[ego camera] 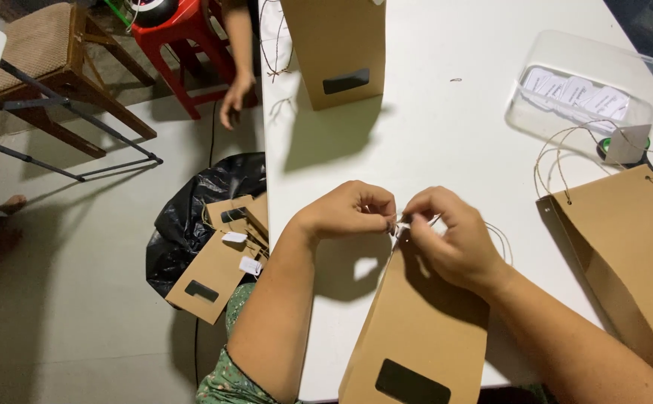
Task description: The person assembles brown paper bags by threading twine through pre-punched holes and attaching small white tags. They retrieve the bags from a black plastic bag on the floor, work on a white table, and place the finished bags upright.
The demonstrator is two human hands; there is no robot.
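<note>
A brown paper bag [416, 337] stands just below both hands. The left hand [345, 211] and right hand [453, 236] pinch its thin twine handle [397, 224] between closed fingertips. Beyond them stands another bag [335, 49]; a clear plastic tub [588, 90] sits far right.

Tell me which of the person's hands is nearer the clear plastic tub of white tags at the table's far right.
Right. The right hand pinches string at the top of the brown paper bag, on the side towards the clear plastic tub. The left hand is beside it, farther away.
</note>
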